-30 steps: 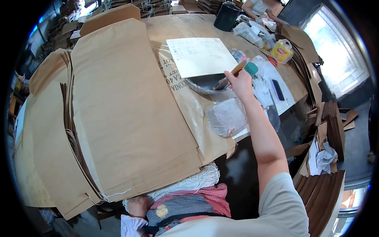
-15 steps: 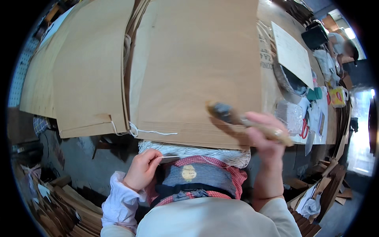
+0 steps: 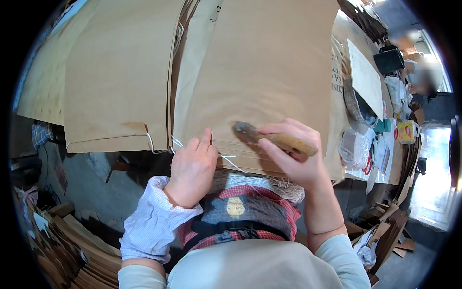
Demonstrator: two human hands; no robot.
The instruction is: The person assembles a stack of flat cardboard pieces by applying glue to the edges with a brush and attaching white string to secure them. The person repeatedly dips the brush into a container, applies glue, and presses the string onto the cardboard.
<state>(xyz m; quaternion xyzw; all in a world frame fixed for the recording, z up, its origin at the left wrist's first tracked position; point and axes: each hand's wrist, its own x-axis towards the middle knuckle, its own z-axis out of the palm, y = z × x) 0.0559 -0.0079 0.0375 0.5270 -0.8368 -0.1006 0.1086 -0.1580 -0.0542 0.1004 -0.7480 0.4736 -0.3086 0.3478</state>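
Note:
My right hand point(image 3: 293, 147) is closed round the wooden handle of a brush point(image 3: 249, 133). The brush's dark head points left, at the surface of a large brown paper sheet point(image 3: 260, 72), close to its near edge. Left of the brush, my left hand point(image 3: 195, 161) rests over the sheet's lower left corner, index finger stretched forward and the others bent. White string point(image 3: 233, 165) shows on both sides of that hand; the part under it is hidden. A bundle of white strings point(image 3: 288, 190) lies across my lap, below the table edge.
More brown paper sheets point(image 3: 115, 77) are stacked to the left. At the right are a white board point(image 3: 365, 79) over a round container, a clear plastic pack point(image 3: 355, 147), red-handled scissors point(image 3: 368, 164) and a yellow jug point(image 3: 407, 132). Another person point(image 3: 426, 74) is far right.
My left hand has moved from the lap string up and right onto the paper's near edge, its index finger now extended. The brush in my right hand has shifted left and towards the paper.

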